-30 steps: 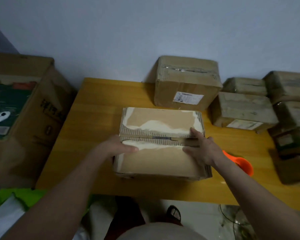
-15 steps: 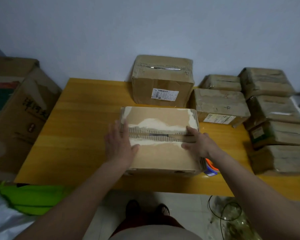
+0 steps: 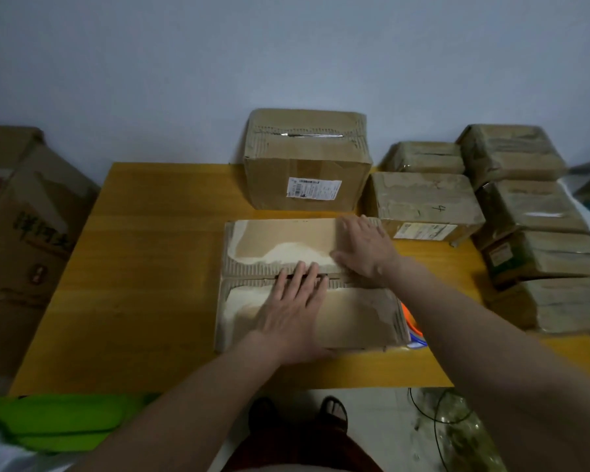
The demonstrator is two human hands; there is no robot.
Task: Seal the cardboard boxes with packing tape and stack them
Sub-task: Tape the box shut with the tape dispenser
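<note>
A flat rectangular cardboard box [image 3: 269, 247], its paper skin torn to bare ridges, lies on the yellow wooden table [image 3: 150, 267]. The left hand [image 3: 292, 311] and right hand [image 3: 365, 248] press its flaps, fingers straight, gripping nothing.

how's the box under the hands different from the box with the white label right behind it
The box under the hands is low and flat; the box with the white label stands taller. The front one's top is torn pale, its centre seam untaped with a gap, while the rear one's seam carries shiny tape. Both are brown cardboard on the yellow table.
</note>
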